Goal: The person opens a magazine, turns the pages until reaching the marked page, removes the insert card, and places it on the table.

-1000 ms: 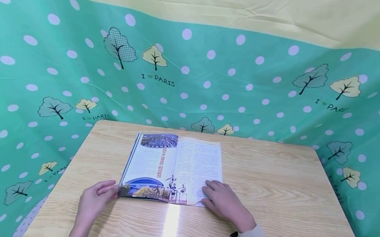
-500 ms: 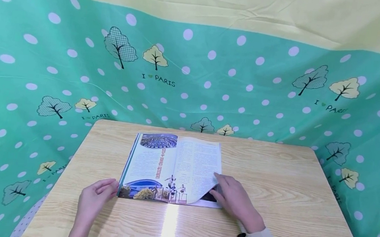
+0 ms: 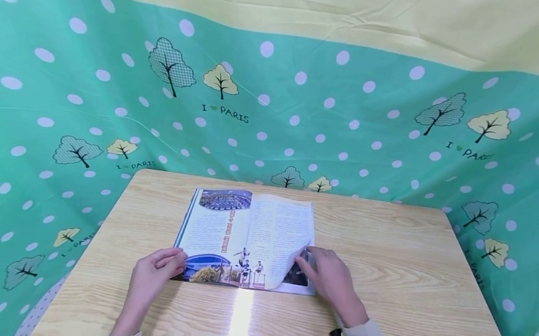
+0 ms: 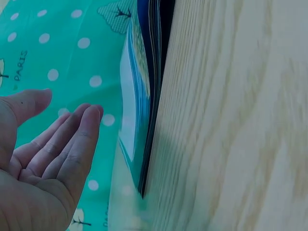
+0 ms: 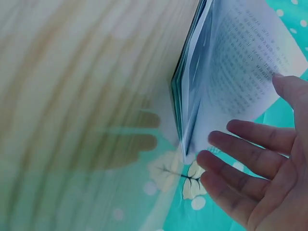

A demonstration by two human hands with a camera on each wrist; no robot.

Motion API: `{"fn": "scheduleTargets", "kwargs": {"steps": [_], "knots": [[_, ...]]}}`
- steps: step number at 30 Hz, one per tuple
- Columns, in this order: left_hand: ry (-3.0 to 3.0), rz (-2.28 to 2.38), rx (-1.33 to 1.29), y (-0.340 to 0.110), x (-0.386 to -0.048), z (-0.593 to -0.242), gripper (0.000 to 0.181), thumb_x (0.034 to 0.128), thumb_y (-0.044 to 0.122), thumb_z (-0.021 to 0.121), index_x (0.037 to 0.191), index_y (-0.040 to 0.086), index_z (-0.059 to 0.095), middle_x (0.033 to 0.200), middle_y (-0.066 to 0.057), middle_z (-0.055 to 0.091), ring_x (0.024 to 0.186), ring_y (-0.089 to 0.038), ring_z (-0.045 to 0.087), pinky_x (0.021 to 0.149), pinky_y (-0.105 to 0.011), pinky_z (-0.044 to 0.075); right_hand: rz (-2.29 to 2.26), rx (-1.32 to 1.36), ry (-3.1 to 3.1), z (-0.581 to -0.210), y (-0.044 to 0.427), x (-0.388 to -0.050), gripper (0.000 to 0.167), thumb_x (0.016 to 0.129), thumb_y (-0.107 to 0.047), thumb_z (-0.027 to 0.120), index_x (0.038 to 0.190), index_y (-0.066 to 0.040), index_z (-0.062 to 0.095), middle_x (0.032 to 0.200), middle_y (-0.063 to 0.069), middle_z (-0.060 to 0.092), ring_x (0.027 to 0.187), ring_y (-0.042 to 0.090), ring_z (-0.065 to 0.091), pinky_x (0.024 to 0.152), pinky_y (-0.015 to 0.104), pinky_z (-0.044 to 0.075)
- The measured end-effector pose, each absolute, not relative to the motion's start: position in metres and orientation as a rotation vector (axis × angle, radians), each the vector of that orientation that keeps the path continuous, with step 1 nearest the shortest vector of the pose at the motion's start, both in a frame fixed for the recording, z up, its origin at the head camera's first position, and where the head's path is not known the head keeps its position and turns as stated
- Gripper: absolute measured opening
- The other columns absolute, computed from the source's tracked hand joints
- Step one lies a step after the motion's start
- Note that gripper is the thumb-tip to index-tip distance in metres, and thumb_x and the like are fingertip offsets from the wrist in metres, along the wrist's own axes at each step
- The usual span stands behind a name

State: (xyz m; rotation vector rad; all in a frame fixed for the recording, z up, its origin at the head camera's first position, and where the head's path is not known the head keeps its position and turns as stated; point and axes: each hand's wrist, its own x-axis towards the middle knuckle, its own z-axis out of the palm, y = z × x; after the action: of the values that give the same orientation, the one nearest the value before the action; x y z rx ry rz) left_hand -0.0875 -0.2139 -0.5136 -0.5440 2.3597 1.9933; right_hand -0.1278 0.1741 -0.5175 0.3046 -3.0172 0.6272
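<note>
An open magazine (image 3: 263,227) lies on the wooden table, its left page (image 3: 208,233) carrying stadium pictures. The lower outer corner of the right page (image 3: 287,235) is lifted and curled inward, baring a dark photo (image 3: 299,275) beneath. At that raised edge is my right hand (image 3: 333,284), thumb and index tips at the paper. In the right wrist view the page (image 5: 245,67) stands up behind its spread fingers. My left hand (image 3: 154,276) hovers by the lower left corner with relaxed fingers. The left wrist view shows those fingers (image 4: 82,139) apart from the magazine's edge (image 4: 151,96).
Bare wood of the table (image 3: 388,257) extends on both sides of the magazine. A green dotted curtain (image 3: 276,108) printed with trees hangs behind and beside it. A bright reflection (image 3: 239,323) runs down the near tabletop.
The right page's lower corner has risen and curled inward, uncovering the dark photo. My right hand has shifted slightly right with it. My left hand has moved right, over the lower left corner.
</note>
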Motion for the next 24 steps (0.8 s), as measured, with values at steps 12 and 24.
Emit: {"fn": "scheduleTargets", "kwargs": {"steps": [12, 24], "knots": [[2.29, 2.036, -0.242, -0.169, -0.096, -0.516, 0.037, 0.0904, 0.016, 0.076, 0.119, -0.005, 0.067, 0.104, -0.019, 0.073, 0.09, -0.03, 0.073, 0.082, -0.032, 0.061, 0.766, 0.655, -2.921, -0.515, 0.149, -0.127, 0.057, 0.102, -0.036, 0.059, 0.148, -0.005, 0.047, 0.146, 0.014, 0.051, 0.135, 0.028, 0.047, 0.112, 0.042, 0.042], [2.213, 2.048, -0.065, -0.132, -0.099, -0.52, 0.043, 0.0887, 0.023, 0.078, 0.12, -0.004, 0.067, 0.103, -0.016, 0.073, 0.091, -0.032, 0.072, 0.08, -0.029, 0.062, 0.799, 0.945, -2.937, -0.519, 0.131, -0.122, 0.053, 0.107, -0.017, 0.049, 0.155, -0.005, 0.032, 0.162, 0.011, 0.028, 0.146, 0.024, 0.031, 0.119, 0.04, 0.03]]}}
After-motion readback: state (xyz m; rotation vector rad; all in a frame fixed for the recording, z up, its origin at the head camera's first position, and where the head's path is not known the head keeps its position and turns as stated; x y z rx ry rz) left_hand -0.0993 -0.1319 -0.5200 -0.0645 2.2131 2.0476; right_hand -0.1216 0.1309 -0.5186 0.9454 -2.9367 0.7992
